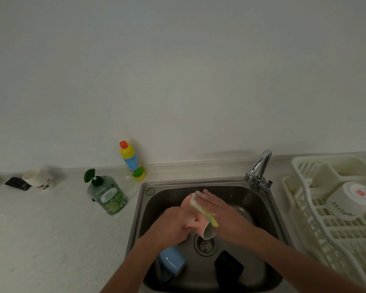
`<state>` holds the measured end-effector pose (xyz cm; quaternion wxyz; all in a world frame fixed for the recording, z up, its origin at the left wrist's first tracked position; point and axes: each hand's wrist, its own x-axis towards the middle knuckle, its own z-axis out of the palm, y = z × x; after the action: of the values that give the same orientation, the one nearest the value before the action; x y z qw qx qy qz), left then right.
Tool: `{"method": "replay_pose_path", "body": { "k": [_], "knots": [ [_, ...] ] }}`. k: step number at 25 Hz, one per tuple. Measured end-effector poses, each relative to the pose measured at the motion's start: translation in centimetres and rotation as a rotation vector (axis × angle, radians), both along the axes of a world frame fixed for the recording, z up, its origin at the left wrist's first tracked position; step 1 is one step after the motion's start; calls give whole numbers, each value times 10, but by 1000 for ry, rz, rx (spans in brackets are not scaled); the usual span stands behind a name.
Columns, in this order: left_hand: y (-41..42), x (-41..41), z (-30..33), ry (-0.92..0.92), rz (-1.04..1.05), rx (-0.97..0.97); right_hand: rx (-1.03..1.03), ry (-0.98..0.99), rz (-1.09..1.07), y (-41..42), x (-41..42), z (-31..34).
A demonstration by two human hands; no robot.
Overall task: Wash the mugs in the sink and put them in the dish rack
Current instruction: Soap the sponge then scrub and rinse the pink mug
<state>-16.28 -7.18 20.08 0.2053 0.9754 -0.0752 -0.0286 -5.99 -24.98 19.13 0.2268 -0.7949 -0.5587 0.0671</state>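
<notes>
Over sink [268, 210]: left hand [173, 226] grips pink mug [193, 216].

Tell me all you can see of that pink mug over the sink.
The pink mug looks ceramic, pink outside and pale inside. It lies tilted above the sink, mouth toward the drain. The left hand grips its side; the right hand presses a yellow sponge flat against it.

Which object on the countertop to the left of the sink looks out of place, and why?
The white paper cup with dark print lies tipped on its side near the wall, mouth facing left, not upright. Beside it, the green pump soap bottle and yellow red-capped bottle stand upright. No spill shows.
</notes>
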Motion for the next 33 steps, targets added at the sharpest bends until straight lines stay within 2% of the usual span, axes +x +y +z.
{"method": "replay_pose_path", "body": {
  "k": [3,6,8,10,11,14,15,17,21,22,24,26,28,30,32,33],
  "knots": [
    [4,-1,0,-43,-1,51,18,166,-151,-10,12,-13],
    [8,0,3,-5,25,72,15,285,-278,-12,4,-15],
    [6,2,2,20,27,29,60,183,-193,-7,-3,-21],
    [1,3,2,43,-20,11,108,1,-56,-1,-3,-29],
    [-2,3,1,43,-32,14,92,8,-36,2,2,-29],
    [3,0,-2,-6,17,48,24,310,-203,-1,14,-23],
    [5,-1,-3,-19,30,61,33,336,-248,-6,16,-27],
    [5,-2,-3,-21,51,33,34,305,-282,-8,9,-30],
    [-1,-2,-2,-43,-35,-41,29,62,-60,4,3,-41],
    [-2,-3,-2,-34,-47,-35,28,74,-52,7,6,-35],
    [-3,-2,1,11,-4,16,-26,219,-140,7,8,-21],
    [-6,-4,1,11,26,14,7,281,-214,3,8,-17],
    [-11,-6,-1,-28,81,-81,13,235,-222,0,0,-10],
    [-18,-6,-8,-29,225,-206,3,229,-248,-2,-5,-11],
    [-28,-6,-17,-27,521,-395,16,201,-302,-3,-8,-15],
    [-33,-5,-21,25,681,-572,25,172,-331,-2,-9,-21]
  ]
}}
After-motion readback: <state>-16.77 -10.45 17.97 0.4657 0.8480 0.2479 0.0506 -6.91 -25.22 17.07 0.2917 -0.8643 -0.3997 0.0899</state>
